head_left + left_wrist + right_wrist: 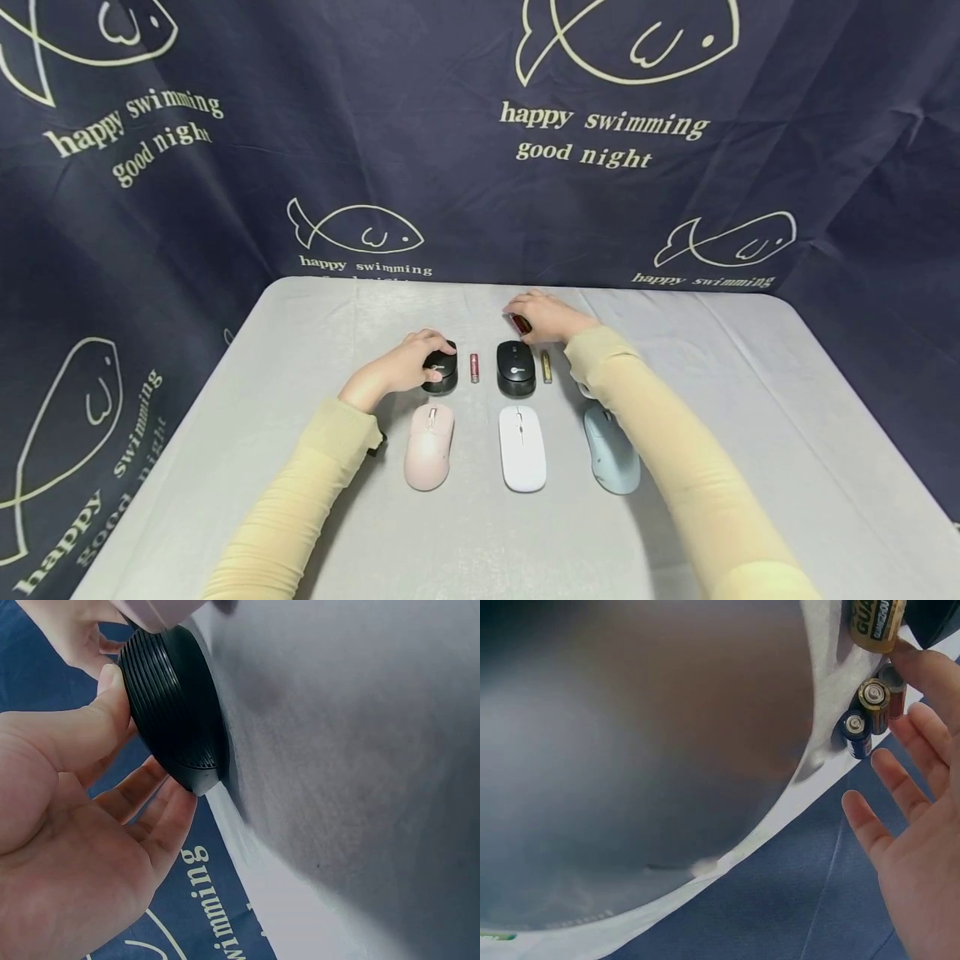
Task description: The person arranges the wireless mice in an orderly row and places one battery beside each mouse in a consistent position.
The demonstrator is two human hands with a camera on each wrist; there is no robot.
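My left hand [401, 367] grips a black computer mouse [441, 368] from its left side. In the left wrist view, thumb and fingers lie around the ribbed edge of this mouse [169, 697]. Toward the table's back, my right hand [551, 318] has its thumb and index finger about a dark red battery [520, 323]. The right wrist view shows this red battery [897, 703] beside a gold-topped battery [875, 701] and a blue battery [856, 733]; the other fingers are spread. Just in front of that hand sits a second black mouse [516, 368].
A red battery [474, 367] lies between the black mice, a gold battery [546, 367] to their right. Nearer me are a pink mouse [429, 447], a white mouse [522, 450] and a light blue mouse [612, 452]. My right forearm partly covers another mouse. A dark blue curtain [480, 192] hangs behind the table.
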